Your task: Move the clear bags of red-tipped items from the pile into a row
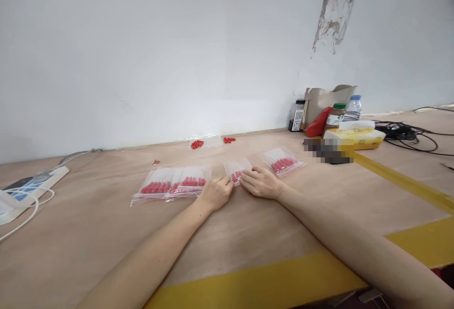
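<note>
A small clear zip bag (237, 164) with red-ended pieces inside lies flat on the table between my hands. My left hand (216, 193) is closed at its lower left edge, fingertips pinched together. My right hand (261, 182) has its fingers curled on the right edge of the same bag, partly covering the red ends. To the left lie overlapping bags (156, 177) of similar pieces with thin pale shafts. More filled bags (282, 157) rest just right of my right hand. What the pieces are is too small to tell.
Near the wall lie loose red pieces (229, 140) and a clear bag (211, 142) with more of them. Back right stand a tissue pack (354, 139), bottles (336, 117), a grey bag (322, 103) and black cables (400, 132). A power strip (39, 188) with white cables is at left.
</note>
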`<state>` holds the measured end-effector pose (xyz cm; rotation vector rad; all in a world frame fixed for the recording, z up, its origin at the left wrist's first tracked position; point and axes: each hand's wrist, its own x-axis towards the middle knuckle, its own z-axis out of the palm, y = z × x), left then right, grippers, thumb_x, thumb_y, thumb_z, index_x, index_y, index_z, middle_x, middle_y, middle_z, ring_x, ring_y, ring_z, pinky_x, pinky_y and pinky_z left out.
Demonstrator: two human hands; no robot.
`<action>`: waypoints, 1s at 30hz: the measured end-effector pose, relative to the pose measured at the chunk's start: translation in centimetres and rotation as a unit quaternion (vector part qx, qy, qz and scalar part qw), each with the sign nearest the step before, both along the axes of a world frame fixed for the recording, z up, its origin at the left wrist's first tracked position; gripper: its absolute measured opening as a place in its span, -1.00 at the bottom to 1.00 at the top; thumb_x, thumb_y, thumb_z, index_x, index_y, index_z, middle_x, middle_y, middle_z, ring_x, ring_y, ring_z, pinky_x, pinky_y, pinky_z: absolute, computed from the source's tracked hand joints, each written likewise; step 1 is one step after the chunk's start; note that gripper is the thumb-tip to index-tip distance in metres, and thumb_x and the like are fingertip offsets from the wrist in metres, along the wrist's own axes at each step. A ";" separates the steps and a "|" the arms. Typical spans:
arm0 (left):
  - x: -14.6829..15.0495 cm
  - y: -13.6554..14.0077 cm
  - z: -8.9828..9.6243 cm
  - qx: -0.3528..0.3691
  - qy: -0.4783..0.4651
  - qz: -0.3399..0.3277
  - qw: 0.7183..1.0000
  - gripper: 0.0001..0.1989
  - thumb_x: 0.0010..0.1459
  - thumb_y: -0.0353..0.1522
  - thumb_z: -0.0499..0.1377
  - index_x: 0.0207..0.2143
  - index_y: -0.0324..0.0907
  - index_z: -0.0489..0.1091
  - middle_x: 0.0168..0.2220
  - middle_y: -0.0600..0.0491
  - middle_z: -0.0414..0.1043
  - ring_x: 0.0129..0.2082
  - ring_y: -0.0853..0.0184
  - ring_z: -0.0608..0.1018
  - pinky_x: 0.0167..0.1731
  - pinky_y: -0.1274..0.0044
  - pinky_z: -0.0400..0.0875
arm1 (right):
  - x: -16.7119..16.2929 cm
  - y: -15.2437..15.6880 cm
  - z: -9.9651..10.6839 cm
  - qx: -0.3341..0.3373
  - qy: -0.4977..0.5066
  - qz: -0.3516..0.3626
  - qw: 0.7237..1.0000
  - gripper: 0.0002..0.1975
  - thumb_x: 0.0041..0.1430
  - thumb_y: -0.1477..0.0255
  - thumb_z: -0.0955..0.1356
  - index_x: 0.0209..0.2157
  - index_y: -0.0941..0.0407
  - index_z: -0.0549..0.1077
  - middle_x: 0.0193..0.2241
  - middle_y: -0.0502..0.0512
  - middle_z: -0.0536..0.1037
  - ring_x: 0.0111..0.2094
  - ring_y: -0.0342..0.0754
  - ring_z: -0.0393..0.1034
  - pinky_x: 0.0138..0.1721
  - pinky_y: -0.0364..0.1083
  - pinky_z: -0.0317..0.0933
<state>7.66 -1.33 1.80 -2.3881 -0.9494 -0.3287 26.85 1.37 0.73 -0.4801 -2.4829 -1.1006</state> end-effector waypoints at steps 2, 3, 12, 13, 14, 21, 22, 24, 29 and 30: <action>-0.1 -0.2 0.3 0.007 0.008 0.004 1.000 -0.73 0.16 -0.47 -0.11 -0.51 -0.25 0.32 -0.54 0.01 0.31 -0.52 0.35 0.39 -0.56 0.54 0.19 | 0.9 0.2 -0.3 0.000 0.008 -0.006 1.000 -0.71 0.18 0.56 0.08 -0.36 0.16 0.38 -0.37 0.10 0.42 -0.28 -0.12 0.18 -0.38 -0.10 -0.05; -0.2 -0.2 0.4 0.010 0.011 0.007 1.000 -0.73 0.16 -0.46 -0.11 -0.51 -0.24 0.32 -0.54 0.01 0.31 -0.52 0.36 0.39 -0.57 0.54 0.18 | 1.3 0.4 -0.4 -0.005 0.015 -0.013 1.000 -0.71 0.19 0.55 0.07 -0.35 0.15 0.38 -0.37 0.10 0.42 -0.28 -0.12 0.18 -0.37 -0.10 -0.06; -1.0 0.0 0.5 -0.020 0.009 0.022 1.000 -0.71 0.16 -0.45 -0.12 -0.52 -0.23 0.32 -0.54 0.02 0.31 -0.52 0.36 0.39 -0.57 0.55 0.19 | 3.3 0.6 -0.1 -0.062 0.041 -0.101 0.992 -0.68 0.21 0.49 0.06 -0.45 0.17 0.37 -0.49 0.11 0.39 -0.40 -0.13 0.16 -0.43 -0.09 -0.12; -1.0 -0.1 0.5 -0.031 0.007 0.025 0.999 -0.70 0.16 -0.45 -0.12 -0.53 -0.23 0.32 -0.54 0.02 0.31 -0.53 0.36 0.39 -0.57 0.55 0.19 | 3.2 0.5 0.0 -0.069 0.040 -0.098 0.992 -0.67 0.21 0.47 0.07 -0.47 0.17 0.36 -0.51 0.11 0.39 -0.41 -0.13 0.16 -0.44 -0.10 -0.12; -1.1 -0.2 0.7 -0.046 0.002 0.028 0.999 -0.70 0.16 -0.44 -0.12 -0.54 -0.23 0.32 -0.54 0.02 0.31 -0.52 0.36 0.39 -0.56 0.55 0.21 | 3.2 0.5 0.1 -0.077 0.037 -0.092 0.992 -0.66 0.22 0.44 0.07 -0.48 0.17 0.36 -0.52 0.12 0.39 -0.42 -0.13 0.16 -0.45 -0.10 -0.13; 0.1 -1.1 1.8 -0.094 -0.123 0.027 0.988 -0.63 0.00 -0.18 0.06 -0.20 -0.25 0.29 -0.20 -0.09 0.31 -0.19 0.21 0.35 -0.22 0.44 0.25 | 4.4 0.6 1.1 -0.150 0.142 -0.142 0.968 -0.63 0.13 0.21 0.15 -0.52 0.15 0.39 -0.50 0.11 0.43 -0.37 -0.09 0.22 -0.41 -0.13 -0.05; 0.4 -0.9 1.9 -0.097 -0.131 0.032 0.986 -0.61 0.04 -0.17 0.03 -0.16 -0.24 0.28 -0.17 -0.09 0.31 -0.16 0.20 0.33 -0.16 0.41 0.22 | 4.8 0.7 1.3 -0.154 0.187 -0.179 0.954 -0.63 0.13 0.23 0.15 -0.53 0.15 0.40 -0.50 0.12 0.44 -0.36 -0.08 0.23 -0.39 -0.13 -0.04; 1.0 0.0 2.1 -0.116 -0.124 0.049 0.984 -0.58 0.10 -0.13 -0.05 -0.09 -0.19 0.25 -0.11 -0.08 0.30 -0.09 0.18 0.30 -0.08 0.34 0.12 | 5.9 1.3 1.6 -0.151 0.271 -0.265 0.913 -0.63 0.12 0.25 0.14 -0.53 0.15 0.42 -0.48 0.14 0.45 -0.33 -0.05 0.25 -0.34 -0.10 -0.01; 1.1 2.9 2.3 -0.226 -0.047 0.103 0.968 -0.46 0.10 0.02 -0.26 0.04 0.05 0.12 0.06 -0.06 0.14 0.05 0.06 0.15 -0.05 0.05 -0.16 | 8.7 2.6 1.2 -0.209 0.348 -0.428 0.807 -0.64 0.04 0.18 0.17 -0.33 0.10 0.45 -0.27 0.16 0.45 -0.26 0.04 0.29 -0.27 -0.01 0.04; 0.8 3.3 2.3 -0.247 -0.037 0.116 0.961 -0.45 0.08 0.04 -0.28 0.05 0.09 0.10 0.08 -0.05 0.12 0.06 0.04 0.14 -0.07 0.00 -0.20 | 9.0 2.7 0.9 -0.232 0.342 -0.439 0.798 -0.62 0.02 0.16 0.18 -0.28 0.08 0.44 -0.24 0.16 0.44 -0.26 0.06 0.30 -0.25 0.02 0.04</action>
